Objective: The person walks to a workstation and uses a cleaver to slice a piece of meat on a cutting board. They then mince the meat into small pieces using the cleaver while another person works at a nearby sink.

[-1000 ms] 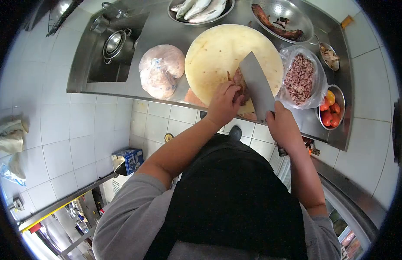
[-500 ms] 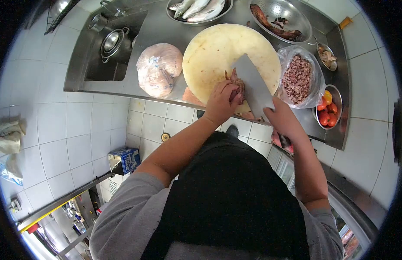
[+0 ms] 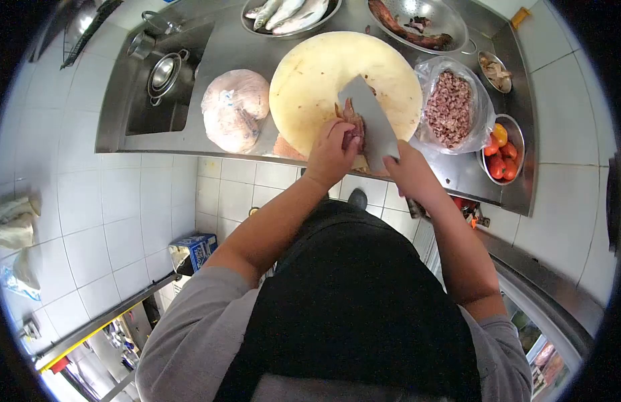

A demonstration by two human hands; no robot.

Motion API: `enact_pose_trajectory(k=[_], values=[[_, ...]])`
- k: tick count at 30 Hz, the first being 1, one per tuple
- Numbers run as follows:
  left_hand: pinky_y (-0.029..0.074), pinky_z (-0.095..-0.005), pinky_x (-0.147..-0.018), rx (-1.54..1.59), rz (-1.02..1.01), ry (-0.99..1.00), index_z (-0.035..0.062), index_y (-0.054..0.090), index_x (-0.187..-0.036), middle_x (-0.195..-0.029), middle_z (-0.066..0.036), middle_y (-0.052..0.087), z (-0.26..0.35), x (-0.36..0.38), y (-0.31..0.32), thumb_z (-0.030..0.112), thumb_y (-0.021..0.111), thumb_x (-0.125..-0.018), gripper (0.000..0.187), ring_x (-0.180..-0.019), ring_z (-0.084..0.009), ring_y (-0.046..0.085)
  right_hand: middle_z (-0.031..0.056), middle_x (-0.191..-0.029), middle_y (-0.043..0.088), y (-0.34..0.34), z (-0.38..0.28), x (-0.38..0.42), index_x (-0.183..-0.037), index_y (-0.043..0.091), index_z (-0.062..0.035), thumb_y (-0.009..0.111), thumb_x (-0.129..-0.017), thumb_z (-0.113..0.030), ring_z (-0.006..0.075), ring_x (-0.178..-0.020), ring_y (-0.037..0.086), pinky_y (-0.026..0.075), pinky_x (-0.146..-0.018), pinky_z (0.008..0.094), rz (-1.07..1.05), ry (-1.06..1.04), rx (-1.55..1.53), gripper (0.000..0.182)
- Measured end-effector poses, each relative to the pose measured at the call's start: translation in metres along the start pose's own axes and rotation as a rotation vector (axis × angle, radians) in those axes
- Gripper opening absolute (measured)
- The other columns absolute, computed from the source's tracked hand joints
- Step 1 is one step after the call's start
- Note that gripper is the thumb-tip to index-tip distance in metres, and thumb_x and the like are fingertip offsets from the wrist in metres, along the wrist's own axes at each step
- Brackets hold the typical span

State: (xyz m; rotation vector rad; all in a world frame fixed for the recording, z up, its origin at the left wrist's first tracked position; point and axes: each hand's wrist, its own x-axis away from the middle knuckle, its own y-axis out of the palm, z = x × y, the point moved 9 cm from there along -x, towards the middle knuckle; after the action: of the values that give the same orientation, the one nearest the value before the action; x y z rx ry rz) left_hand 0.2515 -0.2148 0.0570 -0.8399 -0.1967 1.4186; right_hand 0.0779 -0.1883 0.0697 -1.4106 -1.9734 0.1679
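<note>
Since a second ago the cleaver [image 3: 369,120] has swung lower and closer to the left hand [image 3: 332,153]. That hand's fingers curl down, pressing the meat [image 3: 351,122] onto the round chopping board [image 3: 324,74] at upper centre; the right hand [image 3: 409,175] wraps closed around the cleaver's handle

Meat [image 3: 351,120] on chopping board [image 3: 324,74]; wrapped bundle [image 3: 235,109] left, bagged mince [image 3: 450,107] right, sink [image 3: 162,87] far left.

Both forearms stretched forward, left hand [image 3: 332,151] curled downward, right hand [image 3: 409,173] in closed grip
</note>
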Motion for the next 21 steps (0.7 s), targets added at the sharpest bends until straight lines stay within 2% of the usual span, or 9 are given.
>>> enact_pose_trajectory(k=[5, 7, 8, 10, 13, 14, 16, 19, 21], values=[[0.046, -0.0462, -0.098, -0.019, 0.017, -0.013, 0.003, 0.06, -0.111, -0.115, -0.019, 0.059, -0.005, 0.001, -0.003, 0.014, 0.071, -0.086, 0.029, -0.109, -0.0397, 0.056, 0.02, -0.079, 0.066, 0.005, 0.021, 0.025, -0.112, 0.053, 0.0055, 0.059, -0.095, -0.022, 0.0247, -0.046, 0.061, 0.051, -0.046, 0.0357, -0.07, 0.111, 0.005, 0.032], [0.046, -0.0459, -0.098, -0.014, 0.047, 0.028, 0.0025, 0.06, -0.11, -0.115, -0.02, 0.059, -0.004, 0.001, -0.003, 0.014, 0.071, -0.086, 0.029, -0.109, -0.0398, 0.056, 0.0219, -0.08, 0.066, 0.011, 0.021, 0.003, -0.114, 0.052, 0.0056, 0.06, -0.095, -0.021, 0.0266, -0.048, 0.062, 0.051, -0.045, 0.0361, 0.22, -0.454, 0.206, 0.034], [0.046, -0.0459, -0.098, -0.014, 0.044, 0.028, 0.0025, 0.06, -0.11, -0.115, -0.02, 0.059, -0.005, 0.003, -0.002, 0.014, 0.071, -0.086, 0.029, -0.109, -0.0398, 0.056, 0.0219, -0.08, 0.066, 0.015, 0.013, -0.003, -0.114, 0.052, 0.0056, 0.06, -0.095, -0.021, 0.0266, -0.048, 0.062, 0.051, -0.045, 0.0361, 0.221, -0.452, 0.203, 0.034], [0.045, -0.0469, -0.098, -0.024, 0.034, 0.034, 0.0015, 0.06, -0.11, -0.116, -0.02, 0.057, -0.006, 0.001, 0.0, 0.013, 0.071, -0.084, 0.031, -0.11, -0.0398, 0.055, 0.0265, -0.084, 0.066, 0.031, 0.023, -0.025, -0.112, 0.052, 0.0059, 0.062, -0.094, -0.021, 0.036, -0.061, 0.067, 0.054, -0.055, 0.0431, 0.144, -0.052, 0.095, 0.034], [0.045, -0.0471, -0.097, -0.013, 0.046, 0.01, 0.0015, 0.059, -0.11, -0.114, -0.021, 0.057, -0.005, 0.001, -0.002, 0.013, 0.07, -0.085, 0.03, -0.109, -0.0403, 0.055, 0.0313, -0.088, 0.065, 0.032, 0.018, -0.023, -0.108, 0.051, 0.0064, 0.062, -0.094, -0.021, 0.0472, -0.078, 0.067, 0.054, -0.069, 0.0509, 0.129, 0.017, 0.116, 0.033], [0.045, -0.0471, -0.097, -0.014, 0.044, 0.016, 0.0015, 0.059, -0.11, -0.114, -0.021, 0.057, -0.004, 0.001, -0.002, 0.013, 0.07, -0.085, 0.03, -0.109, -0.0403, 0.055, 0.0313, -0.088, 0.065, 0.031, 0.019, -0.014, -0.108, 0.051, 0.0064, 0.062, -0.094, -0.021, 0.0472, -0.078, 0.067, 0.054, -0.069, 0.0509, 0.135, 0.016, 0.113, 0.033], [0.046, -0.0467, -0.096, 0.056, 0.05, -0.059, 0.0014, 0.058, -0.11, -0.113, -0.021, 0.057, -0.011, 0.0, -0.002, 0.012, 0.069, -0.085, 0.029, -0.108, -0.0405, 0.055, 0.0335, -0.095, 0.066, 0.028, 0.013, 0.016, -0.108, 0.053, 0.0069, 0.059, -0.094, -0.023, 0.053, -0.092, 0.063, 0.05, -0.082, 0.0557, 0.176, -0.093, 0.246, 0.034], [0.049, -0.0424, -0.091, -0.022, 0.078, -0.029, 0.0002, 0.059, -0.111, -0.11, -0.02, 0.057, -0.01, 0.002, -0.006, 0.013, 0.067, -0.087, 0.028, -0.101, -0.0368, 0.058, 0.0324, -0.094, 0.066, 0.024, 0.027, 0.051, -0.109, 0.051, 0.0055, 0.059, -0.095, -0.022, 0.0523, -0.092, 0.063, 0.05, -0.081, 0.0563, 0.08, -0.067, 0.266, 0.032], [0.047, -0.045, -0.093, 0.045, 0.073, -0.102, 0.0011, 0.059, -0.11, -0.111, -0.02, 0.057, -0.014, 0.004, -0.005, 0.012, 0.068, -0.086, 0.028, -0.103, -0.0386, 0.057, 0.0323, -0.094, 0.066, 0.013, 0.022, 0.069, -0.108, 0.051, 0.0046, 0.06, -0.095, -0.022, 0.0521, -0.092, 0.063, 0.05, -0.081, 0.0567, 0.07, -0.032, 0.287, 0.031]])
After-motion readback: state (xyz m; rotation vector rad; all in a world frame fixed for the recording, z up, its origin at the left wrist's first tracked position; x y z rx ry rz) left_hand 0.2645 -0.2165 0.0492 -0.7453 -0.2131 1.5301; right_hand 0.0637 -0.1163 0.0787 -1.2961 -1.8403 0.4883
